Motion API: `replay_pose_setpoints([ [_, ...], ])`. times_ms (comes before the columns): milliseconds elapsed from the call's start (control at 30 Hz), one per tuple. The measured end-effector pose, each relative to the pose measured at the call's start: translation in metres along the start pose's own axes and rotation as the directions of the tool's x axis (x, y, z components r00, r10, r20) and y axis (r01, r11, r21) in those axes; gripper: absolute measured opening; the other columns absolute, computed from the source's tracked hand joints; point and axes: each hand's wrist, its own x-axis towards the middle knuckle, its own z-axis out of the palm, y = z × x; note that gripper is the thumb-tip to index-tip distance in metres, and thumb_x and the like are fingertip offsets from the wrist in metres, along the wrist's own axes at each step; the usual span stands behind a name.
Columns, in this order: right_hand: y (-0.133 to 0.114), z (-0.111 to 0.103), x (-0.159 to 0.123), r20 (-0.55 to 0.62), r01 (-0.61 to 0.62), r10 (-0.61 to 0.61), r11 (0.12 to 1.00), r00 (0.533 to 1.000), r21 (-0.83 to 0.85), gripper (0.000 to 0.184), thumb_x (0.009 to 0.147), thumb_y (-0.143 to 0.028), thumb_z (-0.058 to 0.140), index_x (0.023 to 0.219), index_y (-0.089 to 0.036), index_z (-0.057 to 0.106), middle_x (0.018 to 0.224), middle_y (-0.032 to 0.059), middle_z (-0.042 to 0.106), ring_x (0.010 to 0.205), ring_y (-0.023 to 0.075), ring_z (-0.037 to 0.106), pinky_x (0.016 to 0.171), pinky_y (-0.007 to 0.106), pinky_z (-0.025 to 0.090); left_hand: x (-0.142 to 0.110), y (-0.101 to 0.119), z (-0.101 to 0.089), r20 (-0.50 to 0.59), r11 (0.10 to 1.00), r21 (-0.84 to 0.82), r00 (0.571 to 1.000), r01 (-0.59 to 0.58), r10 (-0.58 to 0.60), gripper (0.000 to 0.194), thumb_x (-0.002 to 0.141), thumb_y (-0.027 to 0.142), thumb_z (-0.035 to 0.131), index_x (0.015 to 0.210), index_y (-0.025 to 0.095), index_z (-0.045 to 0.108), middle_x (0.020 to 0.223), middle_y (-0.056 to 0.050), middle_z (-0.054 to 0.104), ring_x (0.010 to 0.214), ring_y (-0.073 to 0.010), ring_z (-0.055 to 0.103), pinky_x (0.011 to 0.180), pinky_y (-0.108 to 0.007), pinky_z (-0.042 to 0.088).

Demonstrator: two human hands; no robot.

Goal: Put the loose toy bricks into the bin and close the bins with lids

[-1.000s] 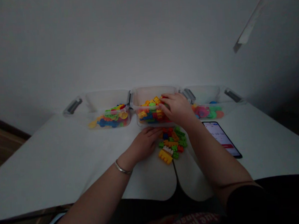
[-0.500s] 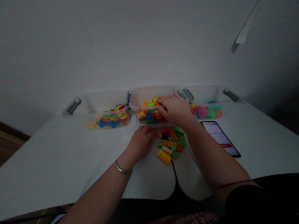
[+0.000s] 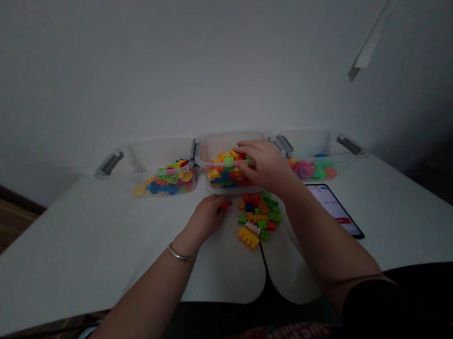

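My left hand (image 3: 208, 216) is closed on a small red toy piece (image 3: 225, 206), just left of the loose pile. That pile of toy building bricks (image 3: 260, 217), in green, orange, yellow, red, white and blue, lies on the white table in front of the middle box. Over the front right rim of the clear middle box (image 3: 235, 188) is my right hand (image 3: 266, 165), its fingers apart and nothing visible in them. Bricks (image 3: 228, 169) of many colours fill the lower part of that box, some hidden behind my right hand.
To the left stands a clear box (image 3: 162, 145) with colourful plastic pieces; another clear box (image 3: 304, 137) with round pieces is on the right. A phone (image 3: 337, 212) with a lit screen lies right of my forearm. The wall (image 3: 213, 64) rises behind the boxes.
My left hand has drawn back to the left from the pile, and a red piece now shows in its fingers. My right hand has stayed at the middle box, its fingers lifting and spreading.
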Motion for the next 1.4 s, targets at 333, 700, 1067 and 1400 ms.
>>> replay_pose_setpoints([
  [333, -0.026, 0.0, -0.002, 0.08, 0.207, -0.23, 0.952, 0.97, 0.226, 0.032, 0.094, -0.022, 0.054, 0.123, -0.02, 0.067, 0.125, 0.0089, 0.071, 0.119, 0.0238, 0.061, 0.105, 0.041, 0.043, 0.01, 0.002, -0.002, 0.103, 0.548, -0.788, 0.938, 0.28, -0.331, 0.046, 0.062, 0.02, 0.087, 0.105, 0.018, 0.072, 0.096, -0.006, 0.076, 0.084, -0.0178, 0.07, 0.077, -0.028, 0.053],
  [700, -0.032, 0.015, -0.006, 0.372, 0.13, -0.258, 0.933, 0.892, 0.335, 0.04, 0.09, -0.014, 0.058, 0.129, -0.024, 0.064, 0.128, 0.0064, 0.07, 0.12, 0.0222, 0.063, 0.105, 0.035, 0.047, 0.013, 0.018, -0.014, 0.179, 0.225, -0.933, 0.903, 0.282, -0.391, 0.037, 0.067, 0.017, 0.086, 0.101, 0.014, 0.071, 0.091, -0.004, 0.075, 0.077, -0.0118, 0.07, 0.074, -0.02, 0.056],
  [1067, -0.028, 0.023, -0.004, 0.379, 0.117, -0.253, 0.931, 0.89, 0.347, 0.029, 0.086, -0.015, 0.066, 0.113, -0.025, 0.072, 0.116, 0.0043, 0.074, 0.111, 0.0258, 0.067, 0.1, 0.038, 0.05, 0.012, 0.013, -0.011, 0.204, 0.162, -0.949, 0.918, 0.271, -0.339, 0.044, 0.063, 0.013, 0.088, 0.102, 0.016, 0.07, 0.093, -0.003, 0.076, 0.078, -0.0128, 0.072, 0.075, -0.021, 0.059],
  [1400, -0.013, 0.0, 0.001, 0.012, 0.137, -0.149, 0.932, 0.989, 0.336, 0.02, 0.086, -0.017, 0.06, 0.103, -0.02, 0.07, 0.108, 0.0075, 0.074, 0.103, 0.0213, 0.067, 0.094, 0.038, 0.051, 0.004, 0.009, -0.008, 0.0, 0.634, -0.763, 0.981, 0.126, -0.195, 0.048, 0.072, 0.027, 0.083, 0.117, 0.021, 0.066, 0.107, -0.007, 0.076, 0.093, -0.019, 0.071, 0.081, -0.03, 0.054],
])
